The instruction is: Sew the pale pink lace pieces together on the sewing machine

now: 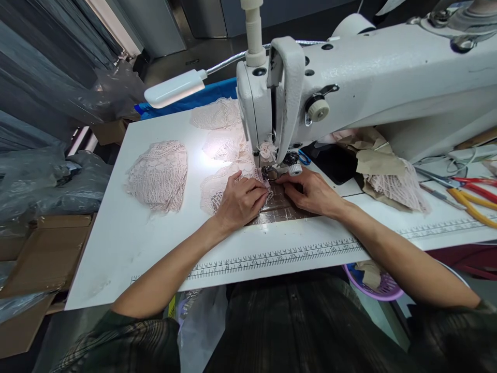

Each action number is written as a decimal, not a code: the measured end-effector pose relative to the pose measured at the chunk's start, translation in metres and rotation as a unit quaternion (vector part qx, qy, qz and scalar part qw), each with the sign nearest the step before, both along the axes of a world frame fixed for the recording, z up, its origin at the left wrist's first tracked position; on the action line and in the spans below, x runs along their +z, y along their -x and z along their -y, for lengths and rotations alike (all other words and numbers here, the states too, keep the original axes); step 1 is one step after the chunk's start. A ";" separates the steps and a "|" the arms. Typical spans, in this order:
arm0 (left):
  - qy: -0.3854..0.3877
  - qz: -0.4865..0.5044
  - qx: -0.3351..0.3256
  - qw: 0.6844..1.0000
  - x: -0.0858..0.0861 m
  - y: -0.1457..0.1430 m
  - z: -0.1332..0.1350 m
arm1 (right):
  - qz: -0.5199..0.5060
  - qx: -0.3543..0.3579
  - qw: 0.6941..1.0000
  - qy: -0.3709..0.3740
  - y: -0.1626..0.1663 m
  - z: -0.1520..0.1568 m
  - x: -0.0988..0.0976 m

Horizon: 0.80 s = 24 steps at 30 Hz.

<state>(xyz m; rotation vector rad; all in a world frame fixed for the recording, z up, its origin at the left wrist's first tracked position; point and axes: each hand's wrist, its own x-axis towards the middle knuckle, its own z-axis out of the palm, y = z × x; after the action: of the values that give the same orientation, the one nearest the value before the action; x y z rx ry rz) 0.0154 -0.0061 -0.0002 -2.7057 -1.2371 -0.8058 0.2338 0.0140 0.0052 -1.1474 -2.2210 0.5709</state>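
Observation:
A white sewing machine (pixel 349 83) stands on the white table (pixel 116 233). A strip of pale pink lace (pixel 215 186) runs under its presser foot (pixel 269 173). My left hand (pixel 240 199) lies on the lace just left of the foot, fingers curled and pressing the lace down. My right hand (pixel 310 191) rests to the right of the foot, its fingertips pinched on the lace edge near the needle. More lace (pixel 221 116) trails behind the machine.
A separate lace piece (pixel 159 173) lies at the left. A lamp head (pixel 174 88) hangs over the table. Lace and brown paper (pixel 388 176), scissors and yellow-handled pliers (pixel 469 202) lie at the right. A purple basket (pixel 375 287) hangs below the table edge. Cardboard boxes (pixel 42 254) stand at left.

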 end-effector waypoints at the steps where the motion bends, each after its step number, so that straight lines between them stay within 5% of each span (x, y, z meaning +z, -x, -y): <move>1: -0.001 -0.009 0.000 1.000 -0.001 0.000 0.000 | 0.008 0.008 1.000 -0.005 0.000 0.000 -0.001; 9: -0.010 -0.035 -0.051 0.998 0.001 0.009 0.000 | 0.156 0.076 0.981 -0.089 -0.002 -0.001 -0.011; 24: -0.001 -0.049 -0.081 0.996 0.005 0.012 0.002 | 0.148 0.061 0.983 -0.088 -0.001 0.000 -0.011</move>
<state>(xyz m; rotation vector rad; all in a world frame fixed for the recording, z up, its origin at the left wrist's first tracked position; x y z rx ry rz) 0.0034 -0.0080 0.0044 -2.8352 -1.0074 -0.6794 0.2343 0.0137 -0.0062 -1.0651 -2.5497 0.2561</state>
